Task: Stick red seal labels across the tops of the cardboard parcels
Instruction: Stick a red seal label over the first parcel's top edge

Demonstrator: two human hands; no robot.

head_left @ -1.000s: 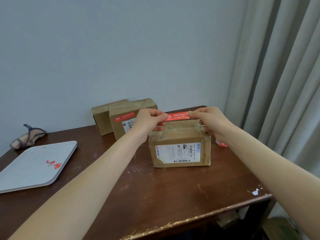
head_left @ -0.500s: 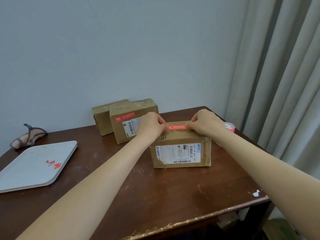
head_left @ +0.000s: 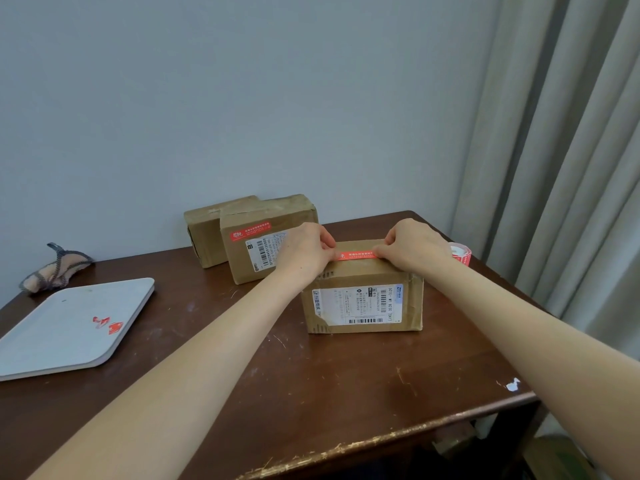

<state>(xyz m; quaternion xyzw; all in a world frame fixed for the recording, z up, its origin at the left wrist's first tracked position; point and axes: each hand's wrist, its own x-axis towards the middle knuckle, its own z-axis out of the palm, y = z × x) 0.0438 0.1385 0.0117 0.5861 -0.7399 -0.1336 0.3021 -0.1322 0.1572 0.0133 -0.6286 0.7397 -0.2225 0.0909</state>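
Scuffed-looking brown table [head_left: 311,393], grey wall [head_left: 242,98]

A plain room in a home, used for packing: a scuffed dark wooden surface [head_left: 311,393] against a bare pale wall [head_left: 242,98], long grey curtains [head_left: 571,168] at right, labelled cardboard parcels [head_left: 363,299] on it.

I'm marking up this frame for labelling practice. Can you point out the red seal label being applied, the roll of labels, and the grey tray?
red seal label [head_left: 356,255], head view, printed middle of the strip.
roll of labels [head_left: 462,255], head view, its outer side.
grey tray [head_left: 62,327], head view, bare flat surface.
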